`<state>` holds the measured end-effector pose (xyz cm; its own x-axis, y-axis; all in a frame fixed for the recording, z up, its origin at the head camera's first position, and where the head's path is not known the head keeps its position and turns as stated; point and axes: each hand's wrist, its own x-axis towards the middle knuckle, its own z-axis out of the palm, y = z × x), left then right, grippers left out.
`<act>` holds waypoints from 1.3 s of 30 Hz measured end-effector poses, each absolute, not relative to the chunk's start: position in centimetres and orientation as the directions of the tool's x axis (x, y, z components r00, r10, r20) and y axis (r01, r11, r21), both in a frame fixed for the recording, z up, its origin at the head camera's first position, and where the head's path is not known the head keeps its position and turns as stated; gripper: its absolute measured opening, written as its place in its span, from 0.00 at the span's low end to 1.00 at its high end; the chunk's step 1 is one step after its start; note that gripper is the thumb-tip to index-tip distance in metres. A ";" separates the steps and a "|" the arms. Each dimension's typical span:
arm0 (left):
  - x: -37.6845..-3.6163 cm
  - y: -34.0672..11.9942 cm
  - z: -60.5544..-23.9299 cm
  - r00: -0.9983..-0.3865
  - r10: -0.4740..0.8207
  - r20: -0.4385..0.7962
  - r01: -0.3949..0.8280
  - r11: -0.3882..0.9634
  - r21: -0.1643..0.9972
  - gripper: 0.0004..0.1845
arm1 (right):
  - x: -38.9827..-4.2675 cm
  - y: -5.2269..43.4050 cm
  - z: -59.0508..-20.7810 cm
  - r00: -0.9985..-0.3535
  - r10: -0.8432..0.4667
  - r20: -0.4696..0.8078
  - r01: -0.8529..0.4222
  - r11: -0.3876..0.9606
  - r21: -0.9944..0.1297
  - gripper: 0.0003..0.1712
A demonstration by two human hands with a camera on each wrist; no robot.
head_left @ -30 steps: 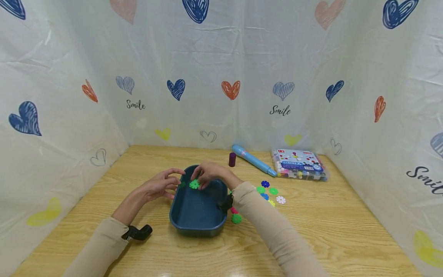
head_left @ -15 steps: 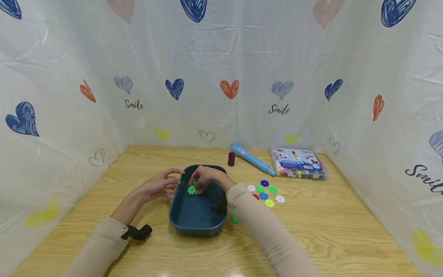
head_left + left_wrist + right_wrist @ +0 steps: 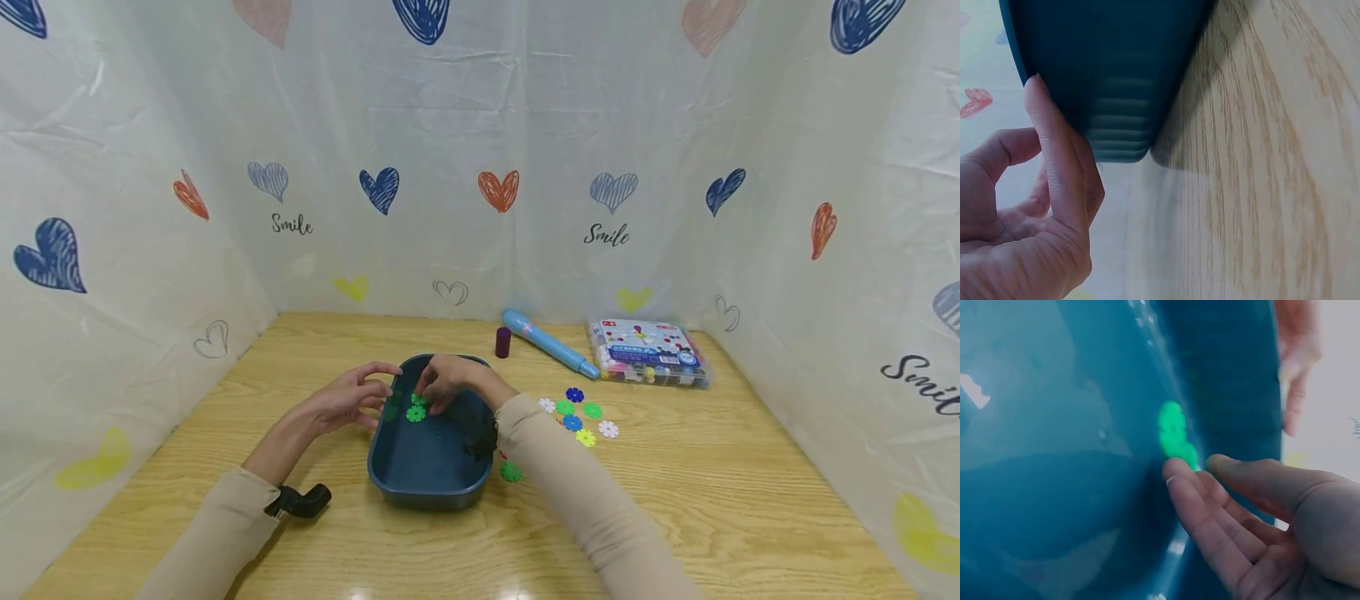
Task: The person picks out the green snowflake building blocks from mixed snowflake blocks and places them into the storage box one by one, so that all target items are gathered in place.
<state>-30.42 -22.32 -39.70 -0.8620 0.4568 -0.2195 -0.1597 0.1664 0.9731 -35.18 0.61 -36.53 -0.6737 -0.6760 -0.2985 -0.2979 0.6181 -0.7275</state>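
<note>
A dark blue plastic basin (image 3: 431, 467) sits on the table. My left hand (image 3: 348, 404) is at its left side, a fairly straight finger touching the outer wall near the rim in the left wrist view. My right hand (image 3: 453, 382) reaches into the basin from the right. Two green snowflake discs (image 3: 416, 413) lie close together on the basin floor near the left wall. In the right wrist view the right fingertips (image 3: 1179, 472) are right at the green discs (image 3: 1174, 428), partly covering one, with the thumb a little apart from the fingers.
Several colored snowflake discs (image 3: 572, 422) lie right of the basin, one green disc (image 3: 512, 472) close beside it. Behind are a purple cylinder (image 3: 502, 342), a light blue microphone-shaped tube (image 3: 551, 343) and a clear box (image 3: 651, 354) of small parts. A printed curtain (image 3: 517, 108) encloses the table.
A green disc at the right fingertips has come down toward the front of the basin, and a second green disc shows behind it. The right hand shifts slightly; the left hand keeps its place.
</note>
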 end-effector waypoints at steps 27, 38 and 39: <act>-30.6 -22.4 -39.6 -0.869 0.444 -0.217 -0.154 0.173 0.973 0.27 | -31.7 14.0 -31.2 -0.634 -0.766 -0.106 -0.572 0.557 -0.603 0.18; -30.4 -22.3 -39.7 -0.866 0.449 -0.219 -0.156 0.172 0.973 0.27 | -29.7 19.1 -34.0 -0.635 -0.768 -0.083 -0.575 0.542 -0.613 0.19; -30.3 -22.4 -39.7 -0.867 0.448 -0.219 -0.155 0.175 0.972 0.27 | -29.6 19.5 -34.4 -0.636 -0.768 -0.077 -0.583 0.543 -0.605 0.19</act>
